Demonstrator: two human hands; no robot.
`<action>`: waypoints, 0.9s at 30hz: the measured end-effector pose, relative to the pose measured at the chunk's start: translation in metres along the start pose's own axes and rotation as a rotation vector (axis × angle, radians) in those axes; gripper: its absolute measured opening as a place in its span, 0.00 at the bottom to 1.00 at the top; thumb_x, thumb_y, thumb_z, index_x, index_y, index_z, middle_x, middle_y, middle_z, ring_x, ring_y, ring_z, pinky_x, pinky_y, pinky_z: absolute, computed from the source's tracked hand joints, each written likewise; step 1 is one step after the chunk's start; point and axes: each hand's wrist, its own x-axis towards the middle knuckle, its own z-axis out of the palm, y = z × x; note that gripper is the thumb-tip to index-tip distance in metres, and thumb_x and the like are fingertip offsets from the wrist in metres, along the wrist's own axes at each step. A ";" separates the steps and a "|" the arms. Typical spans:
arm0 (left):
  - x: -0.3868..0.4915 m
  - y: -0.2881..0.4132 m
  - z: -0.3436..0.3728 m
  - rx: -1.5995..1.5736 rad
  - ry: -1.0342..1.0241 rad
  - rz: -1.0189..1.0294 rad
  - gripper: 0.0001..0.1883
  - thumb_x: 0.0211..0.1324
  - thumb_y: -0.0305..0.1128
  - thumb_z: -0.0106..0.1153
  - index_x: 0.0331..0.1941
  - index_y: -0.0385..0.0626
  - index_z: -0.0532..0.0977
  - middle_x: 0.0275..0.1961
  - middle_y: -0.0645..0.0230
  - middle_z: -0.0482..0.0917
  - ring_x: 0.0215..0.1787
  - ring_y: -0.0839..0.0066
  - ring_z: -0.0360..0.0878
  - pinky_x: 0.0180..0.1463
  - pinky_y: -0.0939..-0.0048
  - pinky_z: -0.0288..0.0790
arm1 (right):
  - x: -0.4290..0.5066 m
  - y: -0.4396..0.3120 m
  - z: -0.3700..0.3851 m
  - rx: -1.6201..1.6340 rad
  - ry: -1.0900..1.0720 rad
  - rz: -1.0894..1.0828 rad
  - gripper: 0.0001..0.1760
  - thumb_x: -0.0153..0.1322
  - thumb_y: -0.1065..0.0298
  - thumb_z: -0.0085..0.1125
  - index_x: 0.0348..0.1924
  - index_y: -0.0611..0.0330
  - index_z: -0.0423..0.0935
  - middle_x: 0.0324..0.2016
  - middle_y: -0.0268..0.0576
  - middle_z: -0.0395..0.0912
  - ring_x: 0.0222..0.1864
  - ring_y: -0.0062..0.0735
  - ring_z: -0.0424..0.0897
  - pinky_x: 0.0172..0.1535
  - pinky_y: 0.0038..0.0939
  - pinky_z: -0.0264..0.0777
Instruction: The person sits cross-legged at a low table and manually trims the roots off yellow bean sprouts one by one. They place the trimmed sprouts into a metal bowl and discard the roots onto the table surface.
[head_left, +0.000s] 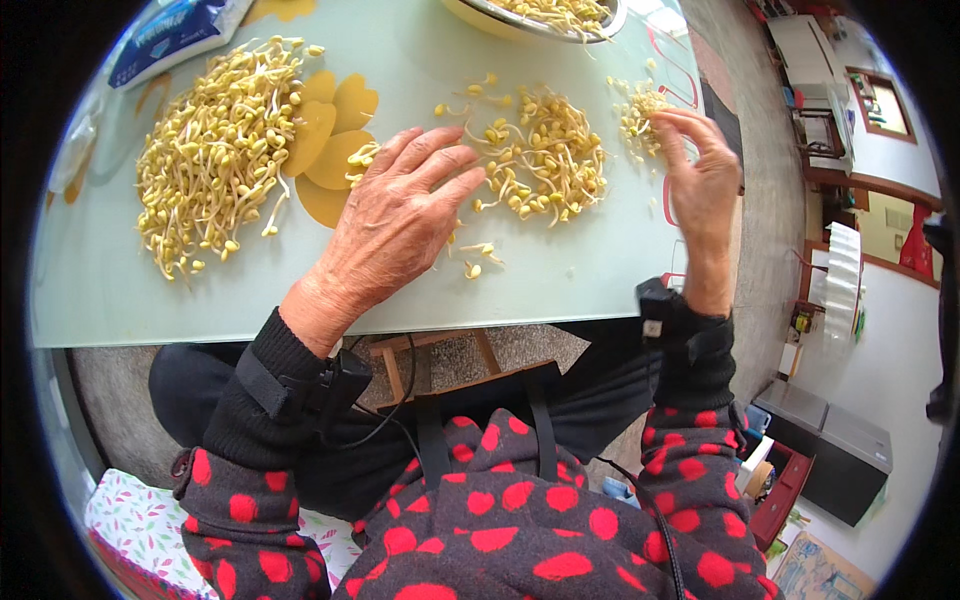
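Note:
My left hand (409, 199) is palm down over the middle of the glass-topped table (510, 292), its fingers bent and slightly apart. Soybean sprouts (364, 156) stick out past its outer edge; whether it grips them is hidden under the palm. Close to its thumb side lies a loose pile of soybean sprouts (566, 161). A few stray sprouts (480, 259) lie nearer the front edge. My right hand (697, 157) has thumb and fingertips drawn together at a small heap of sprout scraps (641, 109) by the right edge; anything between them is too small to see.
A larger pile of soybean sprouts (221, 157) covers the table's left part. At the far side stands a metal-rimmed bowl (480, 11) holding more sprouts. A blue-and-white plastic packet (180, 37) lies at the far left. Below the front edge is a wooden stool (435, 356).

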 end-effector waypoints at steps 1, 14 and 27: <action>-0.001 0.000 0.000 0.008 -0.059 -0.021 0.23 0.52 0.20 0.57 0.55 0.44 0.78 0.59 0.63 0.77 0.70 0.60 0.67 0.73 0.54 0.60 | -0.005 -0.017 0.009 0.098 -0.039 -0.034 0.05 0.70 0.75 0.65 0.39 0.63 0.86 0.35 0.47 0.86 0.36 0.31 0.85 0.39 0.26 0.77; -0.004 -0.002 -0.003 -0.053 0.000 -0.031 0.17 0.51 0.21 0.59 0.47 0.40 0.80 0.57 0.60 0.78 0.66 0.57 0.70 0.67 0.56 0.66 | -0.046 -0.084 0.074 -0.027 -0.356 -0.038 0.05 0.66 0.69 0.68 0.34 0.55 0.82 0.29 0.37 0.80 0.37 0.38 0.80 0.52 0.40 0.63; -0.004 -0.003 -0.003 -0.060 0.012 -0.036 0.14 0.53 0.21 0.58 0.45 0.40 0.79 0.57 0.60 0.78 0.66 0.57 0.70 0.67 0.56 0.67 | -0.040 -0.076 0.044 0.876 -0.296 0.622 0.05 0.76 0.72 0.60 0.39 0.66 0.78 0.28 0.34 0.80 0.29 0.15 0.77 0.34 0.19 0.74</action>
